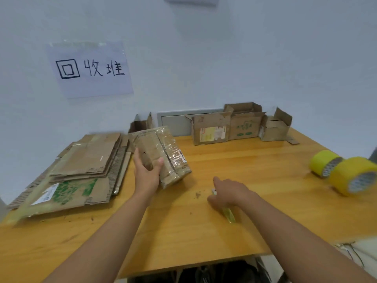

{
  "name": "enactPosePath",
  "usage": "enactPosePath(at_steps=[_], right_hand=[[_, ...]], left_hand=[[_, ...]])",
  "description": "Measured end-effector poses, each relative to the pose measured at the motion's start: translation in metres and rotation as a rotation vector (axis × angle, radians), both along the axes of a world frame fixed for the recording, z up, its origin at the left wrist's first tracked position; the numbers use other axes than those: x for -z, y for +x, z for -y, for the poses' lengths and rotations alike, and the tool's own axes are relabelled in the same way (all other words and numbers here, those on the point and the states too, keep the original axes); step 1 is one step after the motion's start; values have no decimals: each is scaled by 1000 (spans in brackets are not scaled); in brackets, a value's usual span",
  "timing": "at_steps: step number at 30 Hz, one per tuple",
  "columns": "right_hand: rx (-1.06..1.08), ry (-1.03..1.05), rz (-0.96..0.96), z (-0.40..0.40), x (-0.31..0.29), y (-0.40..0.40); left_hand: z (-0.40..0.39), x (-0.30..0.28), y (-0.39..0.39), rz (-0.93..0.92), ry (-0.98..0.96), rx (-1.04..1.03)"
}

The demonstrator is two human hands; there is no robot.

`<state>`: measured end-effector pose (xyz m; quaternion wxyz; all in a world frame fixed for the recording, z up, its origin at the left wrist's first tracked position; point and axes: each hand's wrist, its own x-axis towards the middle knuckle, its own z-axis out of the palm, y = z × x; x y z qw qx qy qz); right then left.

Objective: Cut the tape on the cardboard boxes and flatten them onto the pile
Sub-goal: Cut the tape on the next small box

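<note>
the left hand (147, 174) holds a taped cardboard box (163, 155) on the counter (183, 225); the grip is closed around the box's near left corner, thumb on its top face. the box lies tilted, just right of the pile of flattened cardboard (81, 170), wrapped in clear tape. the right hand (228, 194) rests over a yellow-green cutter (228, 214) lying on the counter; its fingers curl down onto the tool, but whether the grip has closed on it cannot be told. three opened boxes (240, 125) stand along the wall at the counter's far edge. two yellow tape rolls (344, 172) lie at far right, touching. a handwritten paper sign (89, 69) hangs on the wall above the pile.
</note>
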<state>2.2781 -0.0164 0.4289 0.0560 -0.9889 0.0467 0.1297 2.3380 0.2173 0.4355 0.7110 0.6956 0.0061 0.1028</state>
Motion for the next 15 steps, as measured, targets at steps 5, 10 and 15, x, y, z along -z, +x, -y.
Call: enactPosePath(at_steps=[5, 10, 15], right_hand=[[-68, -73, 26, -10, 10, -15], [-12, 114, 301, -4, -6, -1], [184, 1194, 590, -15, -39, 27]], left_hand=[[8, 4, -11, 16, 113, -19], [6, 4, -5, 4, 110, 23], [1, 5, 10, -2, 53, 131]])
